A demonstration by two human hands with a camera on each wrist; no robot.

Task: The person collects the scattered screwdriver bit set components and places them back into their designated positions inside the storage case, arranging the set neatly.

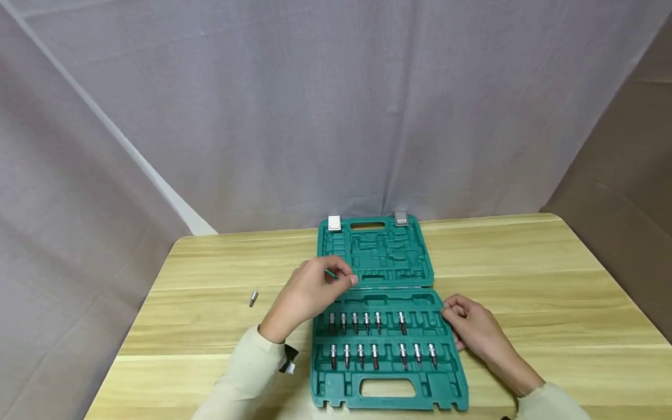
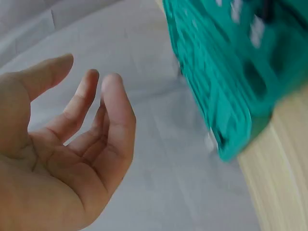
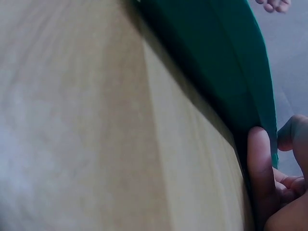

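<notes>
A green tool case (image 1: 388, 403) lies spread flat on the table, its lid (image 1: 385, 259) folded back. Two rows of bit sockets (image 1: 366, 322) with silver bases and dark tips fill slots in the lower half; several slots in the upper row are bare. My left hand (image 1: 315, 289) hovers over the left part near the hinge, with loosely bent fingers and nothing between them, as the left wrist view (image 2: 77, 144) confirms. My right hand (image 1: 475, 329) grips the case's right rim near the hinge, one finger (image 3: 260, 156) against the outer wall.
A single loose bit socket (image 1: 254, 298) lies on the wooden table (image 1: 210, 326) left of the case. Grey cloth (image 1: 294, 116) hangs behind the table's back edge and along its sides. Two metal latches (image 1: 334, 223) stand on the lid's far edge.
</notes>
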